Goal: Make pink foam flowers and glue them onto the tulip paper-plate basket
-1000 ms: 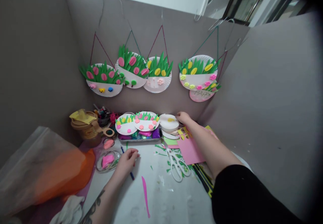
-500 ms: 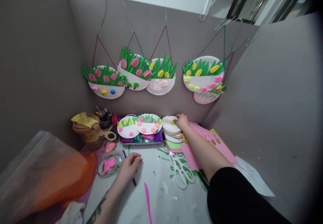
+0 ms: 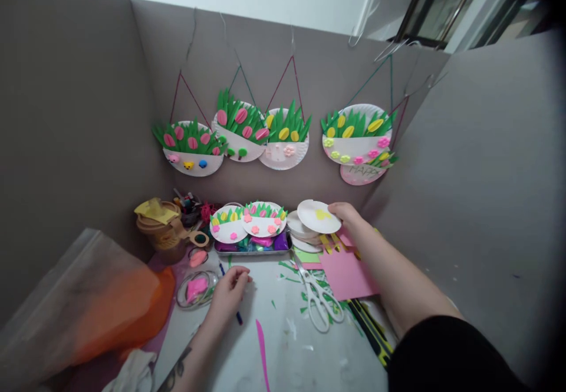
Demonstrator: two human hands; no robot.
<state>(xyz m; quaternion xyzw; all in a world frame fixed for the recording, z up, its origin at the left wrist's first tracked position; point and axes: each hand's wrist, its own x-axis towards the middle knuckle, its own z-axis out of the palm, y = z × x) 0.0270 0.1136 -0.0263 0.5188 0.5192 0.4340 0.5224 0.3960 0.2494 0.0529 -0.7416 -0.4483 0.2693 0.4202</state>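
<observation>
My right hand (image 3: 347, 214) grips the right edge of a small white paper plate (image 3: 312, 218) with a yellow shape on it, lifted above other plates (image 3: 299, 227). My left hand (image 3: 230, 289) rests at the table's middle with fingers curled, over a dark blue pen (image 3: 239, 318); whether anything is between the fingers is hidden. Two decorated plates with paper grass and flowers, one with yellow tulips (image 3: 227, 233) and one with pink ones (image 3: 264, 226), lean on a metal tray (image 3: 252, 253). White scissors (image 3: 318, 297) lie right of my left hand.
Decorated plates (image 3: 285, 153) hang on the grey partition (image 3: 265, 23). At left are an orange bag (image 3: 128, 309), a brown cup (image 3: 163, 233) and a clear container with pink clay (image 3: 196, 289). Pink paper (image 3: 349, 277), a yellow-black tool (image 3: 371, 333) and a pink strip (image 3: 262, 351) lie on the table.
My right hand has lifted the small plate off the pile and moved it right and towards me. Pink paper under the right arm has shifted. My left hand has hardly moved.
</observation>
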